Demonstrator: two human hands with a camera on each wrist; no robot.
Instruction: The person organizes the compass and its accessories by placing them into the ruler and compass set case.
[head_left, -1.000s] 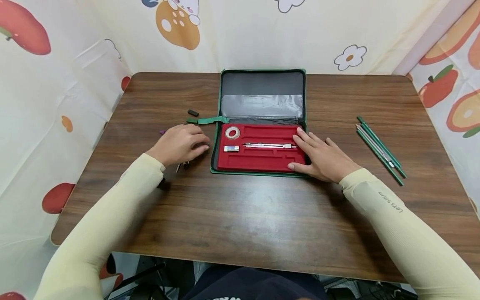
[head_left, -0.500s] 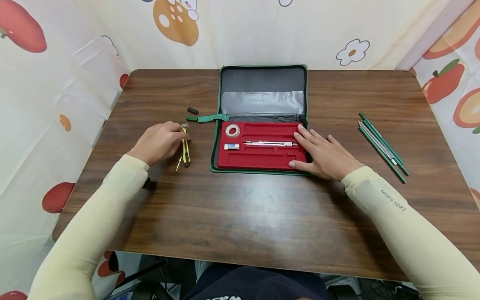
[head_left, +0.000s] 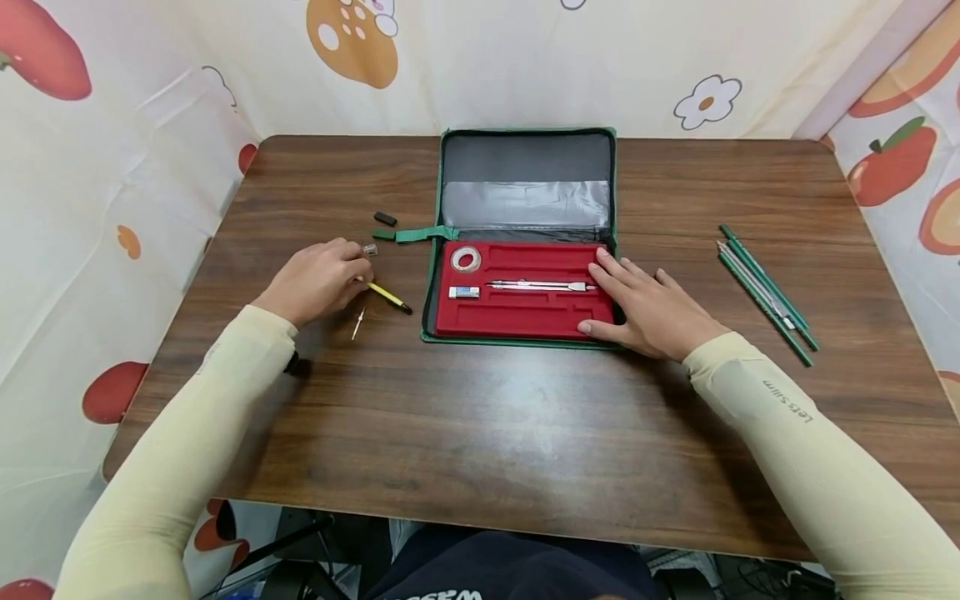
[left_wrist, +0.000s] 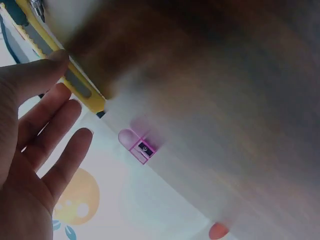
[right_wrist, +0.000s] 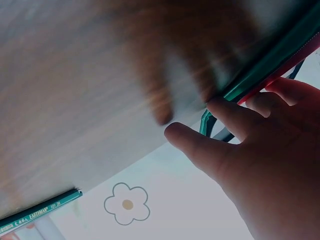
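Note:
My left hand (head_left: 315,279) pinches a yellow utility knife (head_left: 390,297) between thumb and fingers, left of the case. The knife's dark end points right, toward the case. Up close in the left wrist view, a purple pencil sharpener (left_wrist: 142,148) lies beyond the fingers. My right hand (head_left: 645,308) rests with spread fingers on the right edge of a red tray (head_left: 517,320). That tray sits in an open green zip case (head_left: 525,158) and holds a white tape roll (head_left: 454,260), an eraser (head_left: 463,292) and a silver drawing compass (head_left: 540,286).
Several green pencils (head_left: 765,308) lie at the right of the wooden table (head_left: 480,450). Near the left hand are a thin metal piece (head_left: 359,323), a small clear-and-metal item (head_left: 370,249) and a black block (head_left: 386,218). A green strap (head_left: 423,235) sticks out from the case.
My left hand has moved left from beside the case and taken hold of the utility knife. The knife has turned, its dark end swinging right. The right hand stays on the tray.

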